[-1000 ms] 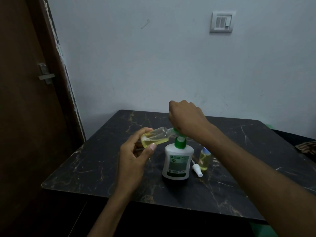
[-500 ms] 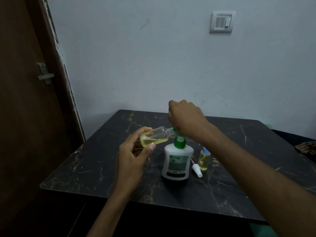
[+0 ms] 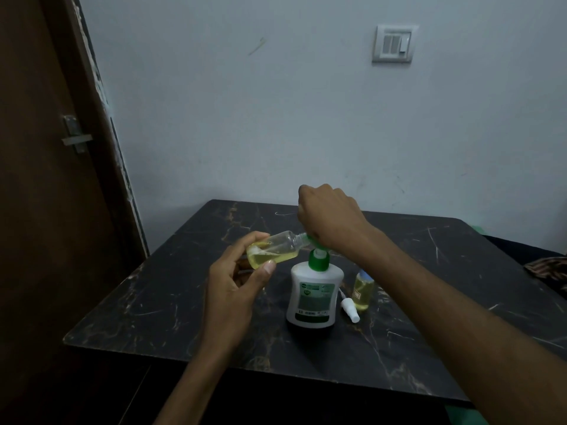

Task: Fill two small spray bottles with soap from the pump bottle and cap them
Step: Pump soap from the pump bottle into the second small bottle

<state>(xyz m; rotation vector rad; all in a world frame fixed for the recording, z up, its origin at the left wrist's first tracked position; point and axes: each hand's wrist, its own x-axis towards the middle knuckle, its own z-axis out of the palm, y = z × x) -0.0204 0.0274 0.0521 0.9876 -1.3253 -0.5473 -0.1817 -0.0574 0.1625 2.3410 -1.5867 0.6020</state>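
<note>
Worktop (image 3: pixel 159 305): dark, near-black slab with pale gold marble-like veins and light scratches, set into a room corner, far edge close to the wall, near edge running across the lower frame. Dim light. Pale blue-grey painted wall (image 3: pixel 276 118) behind, scuffed, with a white switch plate (image 3: pixel 394 44) high on the right. Dark brown wooden door (image 3: pixel 40 179) on the left carrying a metal latch (image 3: pixel 75 138); chipped frame edge beside it. White plastic pump bottle with green collar and pump head (image 3: pixel 314 294) stands upright mid-worktop. Left hand (image 3: pixel 236 289) holds a small clear plastic spray bottle (image 3: pixel 273 248), uncapped, tilted almost horizontal, mouth pointing right and meeting the green nozzle; grip closed round it, thumb on the near side, fingers behind. Yellow-green soap pools along its lower side, roughly half full. Right hand (image 3: pixel 328 217) sits on top of the pump head, fingers curled down over it, grip closed on the pump. Second small clear spray bottle with a pale blue top (image 3: pixel 363 288) stands upright just right of the pump bottle, filled with yellow liquid. White spray cap with dip tube (image 3: pixel 349 308) lies on its side on the worktop between the two, near side. Patterned dark cloth (image 3: pixel 549 269) at the far right edge. Green material shows below the worktop's near right corner; can't tell what it is.
</note>
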